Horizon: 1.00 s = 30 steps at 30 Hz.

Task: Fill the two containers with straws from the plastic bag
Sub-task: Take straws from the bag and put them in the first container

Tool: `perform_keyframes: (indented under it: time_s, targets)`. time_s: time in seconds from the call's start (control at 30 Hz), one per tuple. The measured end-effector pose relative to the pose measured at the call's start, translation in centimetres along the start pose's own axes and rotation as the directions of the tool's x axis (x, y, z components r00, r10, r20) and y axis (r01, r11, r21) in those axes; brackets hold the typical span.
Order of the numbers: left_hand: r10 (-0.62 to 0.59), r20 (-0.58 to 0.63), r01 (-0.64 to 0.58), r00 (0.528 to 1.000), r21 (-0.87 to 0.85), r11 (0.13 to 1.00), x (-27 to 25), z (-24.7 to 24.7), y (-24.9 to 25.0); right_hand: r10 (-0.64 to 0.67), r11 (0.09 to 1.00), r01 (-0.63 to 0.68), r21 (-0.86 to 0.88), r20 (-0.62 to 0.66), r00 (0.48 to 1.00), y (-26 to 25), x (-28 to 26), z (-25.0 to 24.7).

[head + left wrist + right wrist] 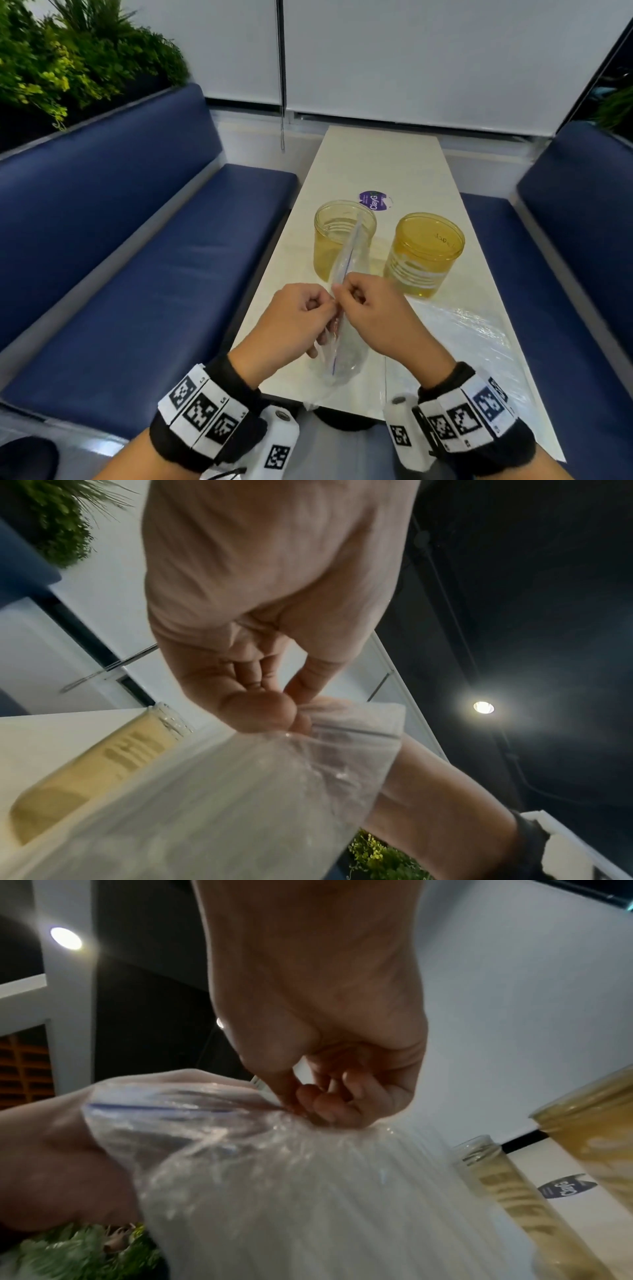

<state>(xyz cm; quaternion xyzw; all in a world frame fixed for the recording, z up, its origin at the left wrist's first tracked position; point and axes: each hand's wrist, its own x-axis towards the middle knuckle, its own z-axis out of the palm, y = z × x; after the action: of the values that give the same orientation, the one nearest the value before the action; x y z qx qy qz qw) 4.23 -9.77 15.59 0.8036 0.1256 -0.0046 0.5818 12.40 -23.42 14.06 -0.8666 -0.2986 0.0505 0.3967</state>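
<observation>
The left hand and right hand each pinch one lip of the zip-seal plastic bag, held upright above the desk, apparently to pull it open. Beyond stand two amber containers, the right one seemingly inverted.

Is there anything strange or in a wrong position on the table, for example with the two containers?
One thing: the right container appears to stand upside down, flat base up, so it cannot take straws yet. The left container is mouth up. Both hands pinch the bag.
</observation>
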Motion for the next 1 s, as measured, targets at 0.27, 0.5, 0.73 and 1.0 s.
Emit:
perform_keyframes:
  time_s: [0.27, 0.5, 0.73, 1.0]
  targets:
    - [0.003, -0.177, -0.004, 0.984, -0.006, 1.0, 1.6, 1.3, 0.5, 0.043, 0.999, -0.043, -0.03, 0.005, 0.999, -1.5, 0.8, -0.3]
    - [0.097, -0.453, 0.039, 0.886, 0.28, 0.959, 1.5, 0.5, -0.1, 0.066, 0.908, -0.166, -0.385, -0.26, 0.963, -1.8, 1.0, -1.2]
    - [0.234, -0.288, -0.026, 0.929, 0.579, 0.815, 1.9, -0.5, 1.5, 0.091, 0.781, -0.134, -0.61, -0.1, 0.991, -3.5, 2.3, -3.5]
    - [0.141, -0.385, 0.159, 0.912, 0.649, 0.744, 2.9, -2.6, 2.2, 0.309, 0.621, -0.356, -0.699, -0.199, 0.93, -2.2, 3.8, -6.3]
